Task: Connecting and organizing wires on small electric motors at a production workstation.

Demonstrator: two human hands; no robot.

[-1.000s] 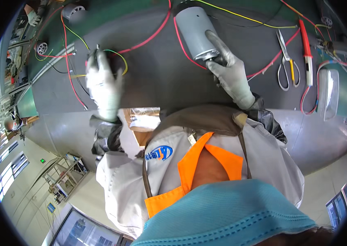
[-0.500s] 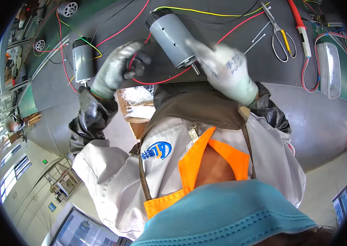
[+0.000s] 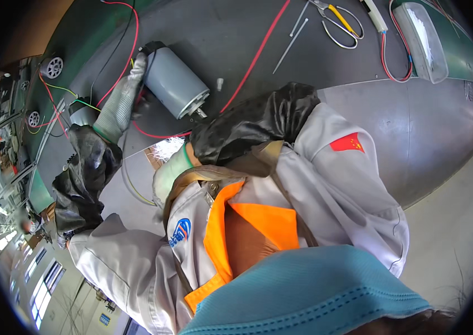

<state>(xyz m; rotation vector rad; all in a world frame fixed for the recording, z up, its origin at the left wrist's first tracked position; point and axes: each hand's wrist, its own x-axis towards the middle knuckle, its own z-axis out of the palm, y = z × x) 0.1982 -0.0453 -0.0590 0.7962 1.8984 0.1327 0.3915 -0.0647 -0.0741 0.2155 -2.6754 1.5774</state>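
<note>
A grey cylindrical electric motor [image 3: 175, 81] lies slantwise on the dark bench, its metal shaft toward me. My left hand [image 3: 119, 106], in a pale glove with dark fingertips, is closed against the motor's far left end, by its black cap and wires. One finger runs up along that end; the others are partly hidden in shadow. My right hand [image 3: 172, 173], also gloved, reaches down across my body below the bench edge. It is beside a box of white strands [image 3: 168, 149]; its fingers are hidden. A red wire [image 3: 158, 135] loops between the motor and the bench edge.
A second grey motor [image 3: 83, 113] stands behind my left forearm. To the right are two white cable ties [image 3: 290, 46], yellow-handled scissors [image 3: 342, 22], a white-handled tool with a cord [image 3: 374, 15] and a clear plastic tray [image 3: 422, 47]. A small pale piece [image 3: 220, 84] lies near the motor.
My right hand has left the motor and swung down to the left, below the bench edge. My left hand has moved onto the motor's far end. The view has shifted toward the right.
</note>
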